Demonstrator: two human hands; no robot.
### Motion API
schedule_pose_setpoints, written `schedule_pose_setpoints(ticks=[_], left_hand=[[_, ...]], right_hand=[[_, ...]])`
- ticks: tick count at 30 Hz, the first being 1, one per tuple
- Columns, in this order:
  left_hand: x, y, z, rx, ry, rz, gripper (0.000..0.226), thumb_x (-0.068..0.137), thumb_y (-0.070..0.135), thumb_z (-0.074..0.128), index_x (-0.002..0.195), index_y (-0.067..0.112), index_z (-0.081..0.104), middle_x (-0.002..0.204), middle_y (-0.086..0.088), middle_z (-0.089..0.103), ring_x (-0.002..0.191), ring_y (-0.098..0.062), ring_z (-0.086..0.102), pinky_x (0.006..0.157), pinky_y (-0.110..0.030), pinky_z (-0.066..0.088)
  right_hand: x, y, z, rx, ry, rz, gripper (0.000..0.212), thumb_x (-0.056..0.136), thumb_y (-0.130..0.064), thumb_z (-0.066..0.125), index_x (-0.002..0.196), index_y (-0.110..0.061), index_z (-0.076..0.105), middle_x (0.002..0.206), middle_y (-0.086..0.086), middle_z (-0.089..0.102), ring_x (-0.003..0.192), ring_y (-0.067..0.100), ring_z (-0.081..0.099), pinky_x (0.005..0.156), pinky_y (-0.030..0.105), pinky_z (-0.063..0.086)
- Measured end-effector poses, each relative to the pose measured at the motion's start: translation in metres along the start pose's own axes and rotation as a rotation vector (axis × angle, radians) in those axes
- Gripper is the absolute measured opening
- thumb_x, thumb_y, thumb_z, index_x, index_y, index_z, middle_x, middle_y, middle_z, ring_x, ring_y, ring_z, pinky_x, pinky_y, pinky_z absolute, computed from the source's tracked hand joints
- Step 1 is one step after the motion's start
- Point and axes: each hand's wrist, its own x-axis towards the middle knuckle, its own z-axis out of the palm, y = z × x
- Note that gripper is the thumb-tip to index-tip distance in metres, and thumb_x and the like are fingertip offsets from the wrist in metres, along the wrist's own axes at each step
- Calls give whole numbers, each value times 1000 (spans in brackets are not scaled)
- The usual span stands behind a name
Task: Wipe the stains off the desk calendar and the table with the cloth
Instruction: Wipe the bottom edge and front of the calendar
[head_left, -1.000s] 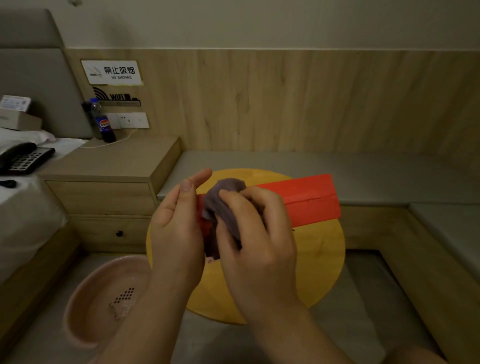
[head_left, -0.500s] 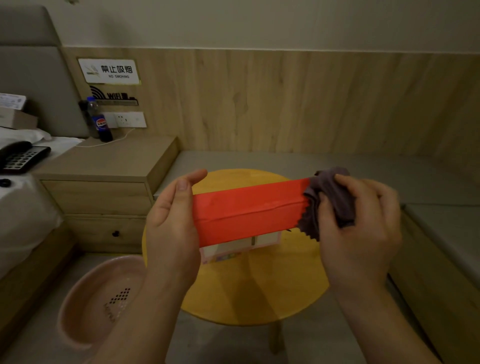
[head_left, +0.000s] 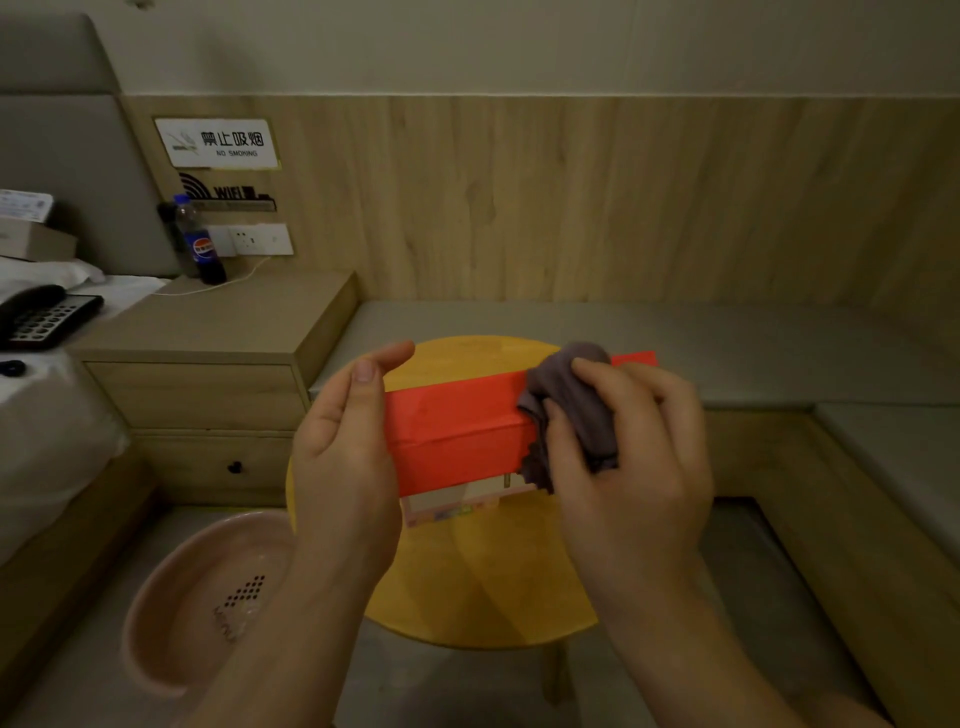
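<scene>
L hand (head_left: 345, 457) fingers gripping calendar (head_left: 457, 436) end, R hand (head_left: 631, 457) clutching cloth (head_left: 576, 410) on it

Occlusions and cut-offs, head view

Left hand (head_left: 345, 457) covers the left end of the desk calendar (head_left: 457, 431); cloth (head_left: 571, 410) and right hand (head_left: 628, 467) cover most of its right end. Calendar print on the lower page too small to read. Both forearms and the pink basin (head_left: 171, 623) hide parts of the floor; table (head_left: 493, 582) leg mostly hidden under the top. Phone (head_left: 41, 314) cut by left edge.
</scene>
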Motion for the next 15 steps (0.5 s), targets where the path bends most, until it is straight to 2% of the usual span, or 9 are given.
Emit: schedule_pose_setpoints(ticks=[2, 4, 6, 8, 11, 15], left_hand=[[0, -1, 0, -1, 2, 7, 30, 101, 47, 50, 105, 40, 79, 91, 10, 69, 72, -3, 60, 57, -24, 51], [0, -1, 1, -8, 16, 22, 29, 102, 43, 50, 102, 40, 79, 84, 14, 72, 65, 1, 60, 53, -20, 50], [-1, 0, 2, -16, 12, 35, 30, 104, 39, 49, 100, 39, 79, 74, 10, 72, 57, -1, 59, 49, -19, 50], [-3, 0, 2, -39, -18, 31, 32, 106, 36, 48, 100, 37, 79, 64, 4, 68, 53, -6, 62, 48, -22, 51], [-2, 2, 0, -85, -44, 13, 35, 109, 31, 45, 102, 32, 79, 67, -8, 66, 56, -10, 63, 48, -22, 51], [-2, 5, -1, -92, -43, 17, 35, 108, 31, 46, 101, 33, 80, 72, -10, 69, 64, -21, 63, 51, -25, 53]], right_hand=[[-5, -11, 5, 31, -34, -21, 29, 90, -9, 74, 118, -7, 69, 117, 3, 52, 104, 16, 58, 95, 17, 45], [-10, -23, 12, 65, -59, -37, 28, 91, -10, 73, 119, -9, 69, 117, 2, 52, 104, 17, 58, 93, 25, 50], [-14, -35, 20, 112, -78, -54, 26, 92, -11, 72, 118, -9, 69, 115, 5, 54, 103, 21, 60, 88, 35, 52], [-17, -45, 27, 156, -95, -64, 25, 93, -10, 72, 118, -9, 69, 113, 9, 55, 101, 24, 61, 84, 39, 53], [-19, -56, 35, 186, -119, -69, 24, 95, -10, 69, 119, -9, 69, 113, 12, 58, 99, 27, 62, 82, 40, 54], [-18, -60, 38, 184, -124, -95, 22, 98, -12, 65, 119, -8, 69, 112, 13, 60, 97, 29, 62, 81, 41, 54]])
